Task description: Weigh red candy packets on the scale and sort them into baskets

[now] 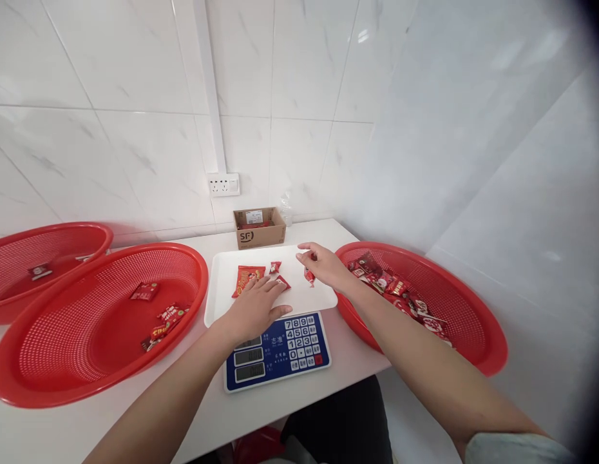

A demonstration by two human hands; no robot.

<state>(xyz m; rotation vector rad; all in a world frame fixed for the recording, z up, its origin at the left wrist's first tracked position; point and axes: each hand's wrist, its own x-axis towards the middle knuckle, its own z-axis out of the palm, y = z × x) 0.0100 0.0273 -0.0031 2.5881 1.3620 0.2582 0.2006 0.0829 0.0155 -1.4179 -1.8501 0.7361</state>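
A white weighing tray (299, 303) sits on a blue-and-white digital scale (279, 354). My left hand (256, 308) is open over the tray, fingers spread and touching or just above a large red snack packet (244, 278) and a small red-wrapped candy (283, 282). Another small red candy (275, 266) lies just beyond its fingertips. Over the tray's right side, my right hand (328, 264) has its thumb and index finger apart, close to a red twist-wrapped candy (309, 277). Part of that candy is hidden behind the thumb.
To the right, a red plastic basket (478, 341) holds many wrapped sweets. Two more red baskets stand left, the nearer basket (53, 386) and the farther basket (91, 231), with several packets inside. A cardboard box (261, 238) is against the wall, below a socket (223, 185).
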